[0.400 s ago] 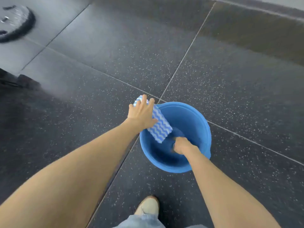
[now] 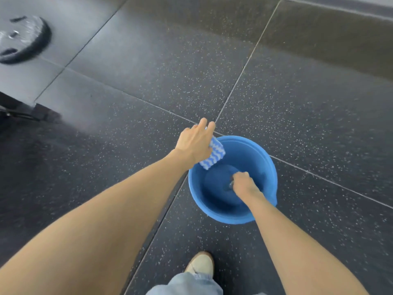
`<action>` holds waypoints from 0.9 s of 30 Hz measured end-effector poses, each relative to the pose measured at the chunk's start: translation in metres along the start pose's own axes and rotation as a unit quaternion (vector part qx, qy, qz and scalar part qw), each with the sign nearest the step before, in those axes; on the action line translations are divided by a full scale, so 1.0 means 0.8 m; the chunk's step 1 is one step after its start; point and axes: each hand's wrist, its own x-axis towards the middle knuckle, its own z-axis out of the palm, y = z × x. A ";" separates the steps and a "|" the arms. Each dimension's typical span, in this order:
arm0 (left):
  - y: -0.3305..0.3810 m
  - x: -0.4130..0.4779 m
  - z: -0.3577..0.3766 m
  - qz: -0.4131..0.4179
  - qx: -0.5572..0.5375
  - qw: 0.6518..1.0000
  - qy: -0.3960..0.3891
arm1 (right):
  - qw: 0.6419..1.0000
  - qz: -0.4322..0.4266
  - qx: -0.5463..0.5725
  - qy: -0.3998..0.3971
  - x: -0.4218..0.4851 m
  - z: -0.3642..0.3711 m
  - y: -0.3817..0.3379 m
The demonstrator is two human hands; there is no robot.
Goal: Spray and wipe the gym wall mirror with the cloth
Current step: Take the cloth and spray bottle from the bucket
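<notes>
Step in hand looks like fetching supplies, ahead of any spraying; mirror not in view, so judged early in the task. Cloth, folded, blue-and-white wavy stripes, is held in the left hand, fingers laid over its top, thumb hidden; it hangs at the far-left rim of the blue bucket, partly over the inside. Right hand is down inside the bucket, fingers curled like a fist; a small dark bit shows at the knuckles, but cannot tell whether it grasps anything. Both arms reach forward and down; left hand higher, right wrist dipped below the rim. Bucket stands on the speckled black floor; a shoe near it; weight plate well apart at top left. Next move likely calls for lifting whatever the right hand is after, probably the sprayer, clear of the rim, then turning to the mirror; cloth should be kept folded.
</notes>
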 end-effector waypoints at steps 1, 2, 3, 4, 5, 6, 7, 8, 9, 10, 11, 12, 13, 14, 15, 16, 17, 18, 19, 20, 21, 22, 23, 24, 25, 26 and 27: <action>0.005 -0.007 -0.020 0.001 0.006 1.000 -0.002 | 0.999 -0.001 0.033 0.012 -0.017 -0.022 -0.004; 0.010 -0.013 -0.043 0.008 0.010 1.000 -0.004 | 0.998 -0.004 0.051 0.021 -0.038 -0.048 -0.009; 0.015 -0.021 -0.070 0.019 0.012 1.000 -0.009 | 0.996 -0.012 0.076 0.041 -0.057 -0.074 -0.013; 0.022 -0.030 -0.103 0.030 0.012 0.999 -0.018 | 0.993 -0.010 0.095 0.065 -0.082 -0.104 -0.022; 0.027 -0.037 -0.134 0.046 0.021 0.998 -0.027 | 0.988 -0.011 0.122 0.094 -0.103 -0.130 -0.029; 0.033 -0.045 -0.170 0.061 0.031 0.997 -0.038 | 0.981 -0.009 0.155 0.115 -0.129 -0.163 -0.039; 0.038 -0.051 -0.207 0.077 0.048 0.995 -0.047 | 0.975 -0.014 0.176 0.134 -0.153 -0.199 -0.049; 0.042 -0.058 -0.247 0.092 0.071 0.992 -0.050 | 0.969 -0.018 0.195 0.151 -0.182 -0.238 -0.061; 0.045 -0.062 -0.284 0.100 0.089 0.990 -0.047 | 0.963 -0.029 0.208 0.168 -0.205 -0.275 -0.072; 0.048 -0.064 -0.326 0.103 0.097 0.989 -0.042 | 0.959 -0.044 0.215 0.178 -0.232 -0.320 -0.085; 0.051 -0.064 -0.364 0.102 0.094 0.990 -0.039 | 0.956 -0.059 0.217 0.190 -0.256 -0.361 -0.098; 0.054 -0.063 -0.404 0.098 0.086 0.991 -0.033 | 0.950 -0.071 0.224 0.206 -0.281 -0.403 -0.111; 0.059 -0.059 -0.447 0.098 0.079 0.992 -0.019 | 0.941 -0.083 0.236 0.226 -0.304 -0.449 -0.125; 0.064 -0.054 -0.492 0.100 0.077 0.992 -0.002 | 0.932 -0.096 0.246 0.247 -0.327 -0.492 -0.139; 0.071 -0.051 -0.535 0.102 0.073 0.992 0.018 | 0.923 -0.108 0.253 0.270 -0.349 -0.534 -0.151; 0.079 -0.047 -0.581 0.103 0.068 0.992 0.039 | 0.913 -0.119 0.257 0.293 -0.373 -0.578 -0.163; 0.087 -0.043 -0.620 0.108 0.065 0.991 0.052 | 0.904 -0.130 0.260 0.314 -0.393 -0.616 -0.172; 0.096 -0.039 -0.656 0.114 0.068 0.989 0.060 | 0.894 -0.140 0.263 0.335 -0.412 -0.651 -0.180; 0.105 -0.035 -0.686 0.122 0.070 0.988 0.069 | 0.884 -0.150 0.268 0.353 -0.428 -0.681 -0.185; 0.116 -0.029 -0.717 0.126 0.062 0.986 0.087 | 0.874 -0.160 0.275 0.367 -0.445 -0.714 -0.187; 0.125 -0.025 -0.742 0.126 0.042 0.986 0.102 | 0.868 -0.167 0.280 0.375 -0.457 -0.740 -0.188; 0.137 -0.020 -0.769 0.123 0.010 0.986 0.116 | 0.863 -0.173 0.281 0.383 -0.469 -0.768 -0.186; 0.149 -0.014 -0.793 0.122 -0.028 0.984 0.126 | 0.855 -0.181 0.285 0.394 -0.478 -0.795 -0.181; 0.163 -0.006 -0.820 0.123 -0.060 0.981 0.134 | 0.846 -0.192 0.294 0.402 -0.488 -0.825 -0.174; 0.175 0.003 -0.842 0.126 -0.084 0.978 0.143 | 0.836 -0.205 0.307 0.406 -0.497 -0.851 -0.167; 0.187 0.014 -0.863 0.133 -0.104 0.974 0.152 | 0.829 -0.213 0.325 0.403 -0.504 -0.877 -0.159; 0.202 0.027 -0.886 0.142 -0.124 0.969 0.161 | 0.821 -0.221 0.348 0.394 -0.511 -0.905 -0.148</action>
